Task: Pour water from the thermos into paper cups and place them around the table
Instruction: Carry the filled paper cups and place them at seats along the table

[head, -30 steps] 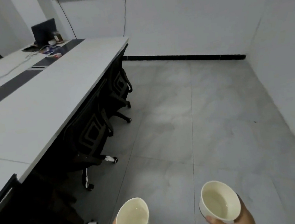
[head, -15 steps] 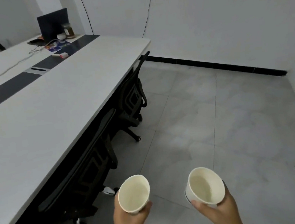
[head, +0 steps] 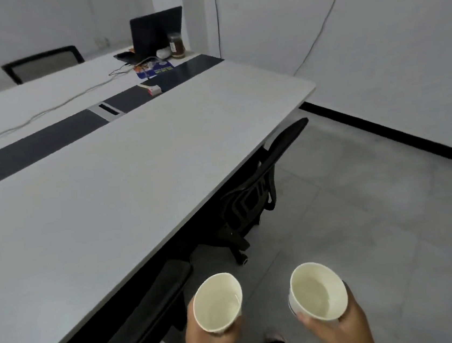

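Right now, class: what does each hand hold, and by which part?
The left hand grips one white paper cup round its lower side wall; the right hand grips another likewise.

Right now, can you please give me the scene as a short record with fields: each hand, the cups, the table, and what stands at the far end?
left hand: grips the left paper cup from below
right hand: grips the right paper cup from below
cup contents: both seem to hold water, level hard to tell
cup position: over the floor, beside the table edge, not set down yet
table: long, white, with a dark centre strip
chairs: black office chair pushed under the near edge
far end: laptop, jar, cables
thermos: not in view
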The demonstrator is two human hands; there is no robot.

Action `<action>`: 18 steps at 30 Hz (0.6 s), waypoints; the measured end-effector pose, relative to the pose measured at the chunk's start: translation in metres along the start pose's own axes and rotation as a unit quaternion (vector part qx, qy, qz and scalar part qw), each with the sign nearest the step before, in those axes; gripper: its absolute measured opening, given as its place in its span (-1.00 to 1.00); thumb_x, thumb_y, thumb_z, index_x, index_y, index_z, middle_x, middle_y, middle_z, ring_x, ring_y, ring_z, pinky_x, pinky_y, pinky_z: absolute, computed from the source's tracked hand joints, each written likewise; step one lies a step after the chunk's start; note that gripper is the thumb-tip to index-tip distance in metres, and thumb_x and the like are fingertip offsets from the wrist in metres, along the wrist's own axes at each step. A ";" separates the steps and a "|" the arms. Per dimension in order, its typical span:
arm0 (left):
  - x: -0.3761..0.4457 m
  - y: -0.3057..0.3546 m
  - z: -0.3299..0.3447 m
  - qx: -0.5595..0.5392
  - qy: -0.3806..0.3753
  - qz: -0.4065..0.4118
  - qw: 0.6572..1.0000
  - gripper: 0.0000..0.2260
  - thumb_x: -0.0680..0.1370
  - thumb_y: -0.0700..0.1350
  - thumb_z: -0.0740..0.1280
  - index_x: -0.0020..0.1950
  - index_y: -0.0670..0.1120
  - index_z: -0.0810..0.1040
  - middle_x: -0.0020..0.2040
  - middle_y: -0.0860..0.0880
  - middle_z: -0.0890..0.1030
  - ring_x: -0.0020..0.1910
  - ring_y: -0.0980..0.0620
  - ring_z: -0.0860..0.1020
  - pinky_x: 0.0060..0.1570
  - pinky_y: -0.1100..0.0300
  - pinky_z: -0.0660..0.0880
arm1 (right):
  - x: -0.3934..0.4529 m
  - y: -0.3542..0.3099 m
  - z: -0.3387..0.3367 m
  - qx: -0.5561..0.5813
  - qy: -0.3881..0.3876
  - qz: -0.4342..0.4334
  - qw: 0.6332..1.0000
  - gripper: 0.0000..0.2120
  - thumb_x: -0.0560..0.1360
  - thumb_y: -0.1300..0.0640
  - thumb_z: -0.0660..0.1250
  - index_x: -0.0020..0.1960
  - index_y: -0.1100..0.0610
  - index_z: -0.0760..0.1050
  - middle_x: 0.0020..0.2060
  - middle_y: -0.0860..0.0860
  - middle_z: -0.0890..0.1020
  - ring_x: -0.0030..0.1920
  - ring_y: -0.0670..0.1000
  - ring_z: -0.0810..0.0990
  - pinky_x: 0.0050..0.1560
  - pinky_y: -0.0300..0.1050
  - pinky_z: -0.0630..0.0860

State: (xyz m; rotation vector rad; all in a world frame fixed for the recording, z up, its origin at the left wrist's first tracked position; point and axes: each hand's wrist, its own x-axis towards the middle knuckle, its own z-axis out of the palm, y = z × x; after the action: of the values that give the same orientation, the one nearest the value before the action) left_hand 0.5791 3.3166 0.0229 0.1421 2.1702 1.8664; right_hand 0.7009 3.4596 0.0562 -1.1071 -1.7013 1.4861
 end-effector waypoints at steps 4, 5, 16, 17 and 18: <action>0.055 0.033 0.036 -0.023 0.062 -0.019 0.998 -0.42 0.16 -0.40 0.55 0.01 -0.02 0.39 -0.14 0.11 0.55 -0.13 0.16 0.52 -0.20 0.58 0.42 | 0.104 -0.023 0.021 -0.042 -0.119 -0.059 0.990 -0.33 -0.04 0.46 0.57 -0.06 -0.01 0.48 -0.17 -0.14 0.61 -0.20 -0.40 0.55 -0.24 -0.60 0.39; 0.067 0.039 0.039 -0.032 0.084 -0.022 0.996 -0.41 0.16 -0.41 0.55 -0.01 0.02 0.38 -0.15 0.17 0.51 -0.14 0.24 0.49 -0.27 0.63 0.38 | 0.124 -0.030 0.031 -0.048 -0.150 -0.071 0.985 -0.33 -0.03 0.45 0.58 -0.06 -0.01 0.48 -0.16 -0.13 0.60 -0.19 -0.40 0.54 -0.23 -0.60 0.40; 0.230 0.057 -0.058 -0.023 0.349 -0.035 0.936 -0.43 0.23 -0.33 0.55 0.10 -0.01 0.37 -0.09 0.11 0.49 -0.09 0.00 0.49 -0.05 0.15 0.36 | 0.242 -0.086 0.222 -0.043 -0.344 -0.143 0.927 -0.36 0.06 0.45 0.55 -0.05 -0.07 0.43 -0.10 -0.08 0.59 -0.11 -0.36 0.55 -0.16 -0.55 0.44; 0.246 0.054 -0.077 -0.022 0.371 -0.038 0.928 -0.44 0.25 -0.34 0.54 0.10 -0.01 0.36 -0.08 0.08 0.49 -0.08 -0.02 0.48 -0.05 0.15 0.35 | 0.247 -0.092 0.244 -0.043 -0.351 -0.141 0.925 -0.37 0.07 0.43 0.55 -0.07 -0.09 0.43 -0.11 -0.10 0.59 -0.11 -0.35 0.55 -0.18 -0.55 0.43; 0.260 0.052 -0.094 -0.023 0.390 -0.039 0.920 -0.45 0.26 -0.34 0.53 0.09 -0.01 0.36 -0.05 0.05 0.49 -0.07 -0.02 0.47 -0.05 0.15 0.35 | 0.250 -0.097 0.261 -0.043 -0.357 -0.138 0.923 -0.38 0.08 0.42 0.55 -0.08 -0.11 0.42 -0.12 -0.14 0.58 -0.12 -0.34 0.56 -0.21 -0.57 0.42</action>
State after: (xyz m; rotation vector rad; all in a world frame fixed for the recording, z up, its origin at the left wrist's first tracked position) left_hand 0.3000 3.3006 0.0491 -0.8264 2.5239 2.1579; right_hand 0.3409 3.5577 0.0865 -0.3219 -2.3039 1.7539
